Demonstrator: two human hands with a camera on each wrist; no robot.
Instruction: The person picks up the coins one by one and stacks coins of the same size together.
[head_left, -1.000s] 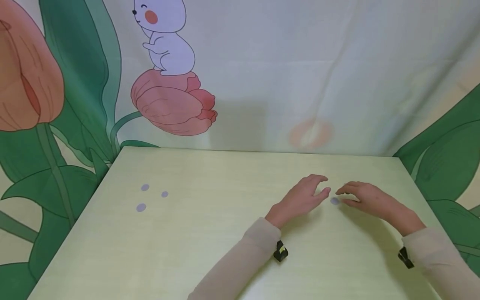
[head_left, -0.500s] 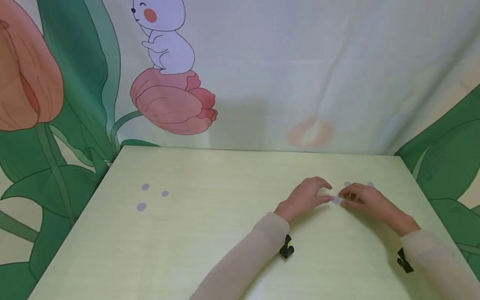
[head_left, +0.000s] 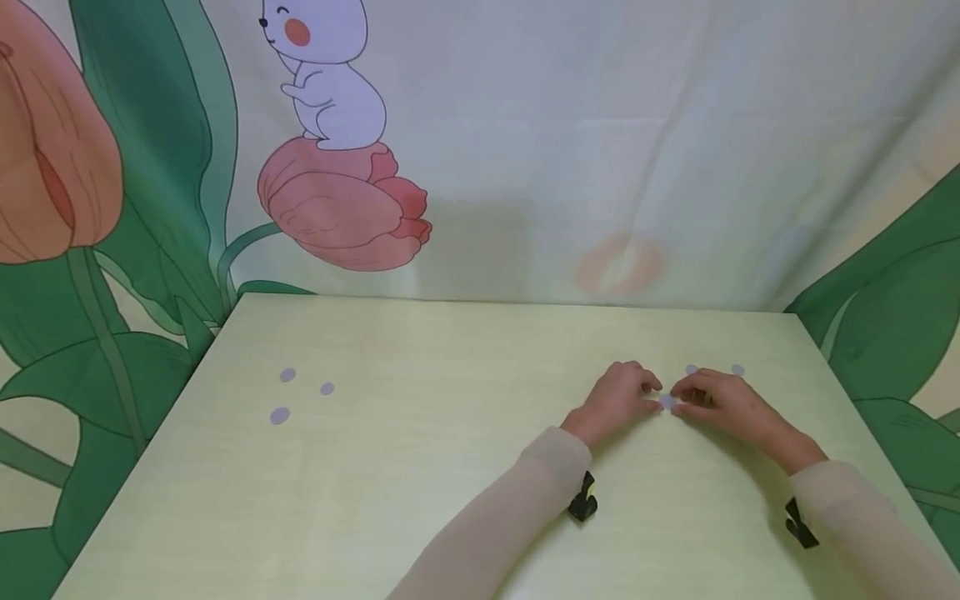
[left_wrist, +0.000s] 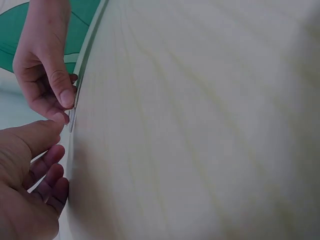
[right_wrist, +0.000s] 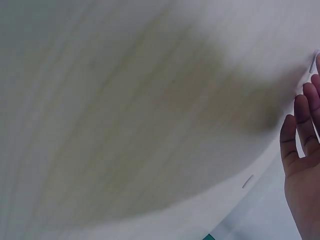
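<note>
A small flat lilac disc (head_left: pixel 667 402) lies on the table between the fingertips of both hands. At its left side, my left hand (head_left: pixel 615 402) has its thumb tip right by the edge, with the other fingers loosely bent. From the right, my right hand (head_left: pixel 735 410) reaches in with thumb and fingertips by the opposite edge. In the left wrist view the disc (left_wrist: pixel 73 120) appears edge-on as a thin sliver, close to both thumbs. The right wrist view shows the right hand's fingers (right_wrist: pixel 302 117) fairly straight.
Behind the right hand are two more lilac discs, one (head_left: pixel 692 369) partly covered by it and another (head_left: pixel 738 370) farther right. Several others, including a larger disc (head_left: pixel 280 416), lie on the table's left side. A printed curtain (head_left: pixel 510 150) hangs behind the table (head_left: pixel 420 467).
My left hand has moved right and slightly down, and its fingers have drawn in toward the disc. The right hand has shifted slightly left, so the two hands are closer together around it.
</note>
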